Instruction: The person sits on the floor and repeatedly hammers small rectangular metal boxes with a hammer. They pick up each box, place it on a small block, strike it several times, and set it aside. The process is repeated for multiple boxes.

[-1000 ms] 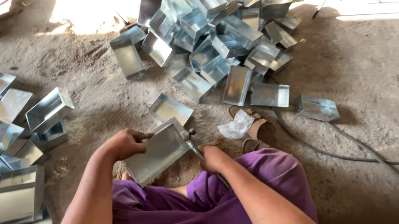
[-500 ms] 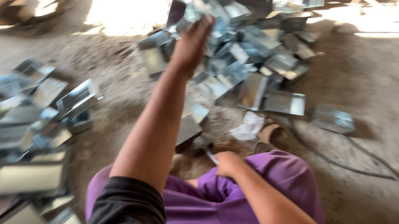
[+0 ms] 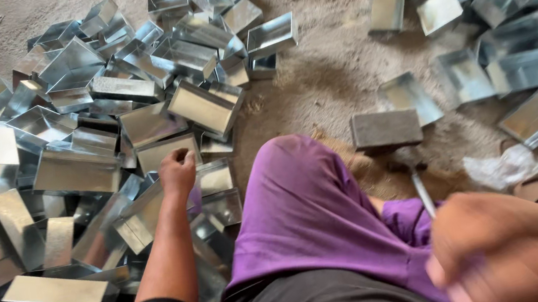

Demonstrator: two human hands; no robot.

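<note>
Two hands changed role. Left hand (image 3: pixel 178 170), earlier flung toward far heap, now reaches into near pile, fingers curled onto metal tray (image 3: pixel 154 208) beside purple knee (image 3: pixel 293 188). Right hand (image 3: pixel 495 240), blurred, clenched around hammer (image 3: pixel 413 175). Previous tray discarded; next piece being fetched.

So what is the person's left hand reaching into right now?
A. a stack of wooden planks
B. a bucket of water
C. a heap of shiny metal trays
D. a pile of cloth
C: the left hand rests among a heap of shiny metal trays lying on the dirt floor.
</note>
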